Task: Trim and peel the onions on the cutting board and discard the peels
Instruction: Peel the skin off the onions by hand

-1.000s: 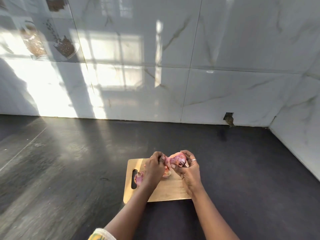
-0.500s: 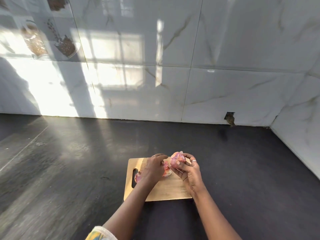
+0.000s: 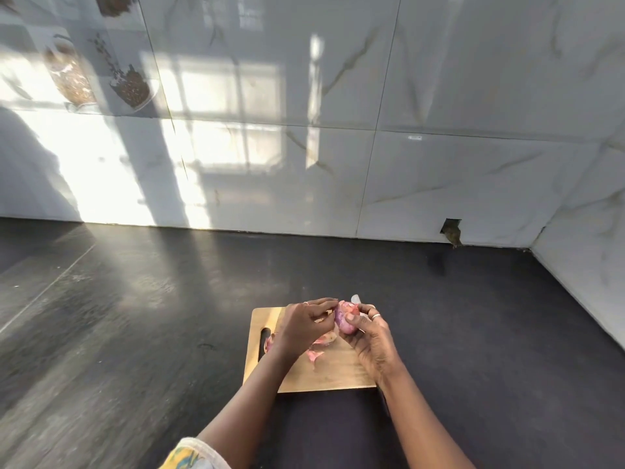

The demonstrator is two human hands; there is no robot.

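A wooden cutting board (image 3: 331, 375) lies on the dark counter in front of me. Above its far edge my right hand (image 3: 370, 336) grips a reddish-purple onion (image 3: 344, 320) between thumb and fingers. My left hand (image 3: 302, 324) reaches in from the left, its fingertips pinching the skin at the top of that onion. Loose pink peels (image 3: 319, 345) lie on the board below my hands. Another pink piece (image 3: 269, 343) shows by the board's handle slot, mostly hidden by my left wrist. A pale tip (image 3: 355, 298) sticks up behind the onion; I cannot tell what it is.
The dark counter (image 3: 135, 333) stretches wide to the left and right of the board. A glossy marble-tile wall (image 3: 338, 147) closes the back and the right side. A small hole (image 3: 451, 230) sits low in the back wall.
The onion has turned in my right hand and now shows a narrower side. My left fingers moved up from its side to its top. More loose peel lies on the board.
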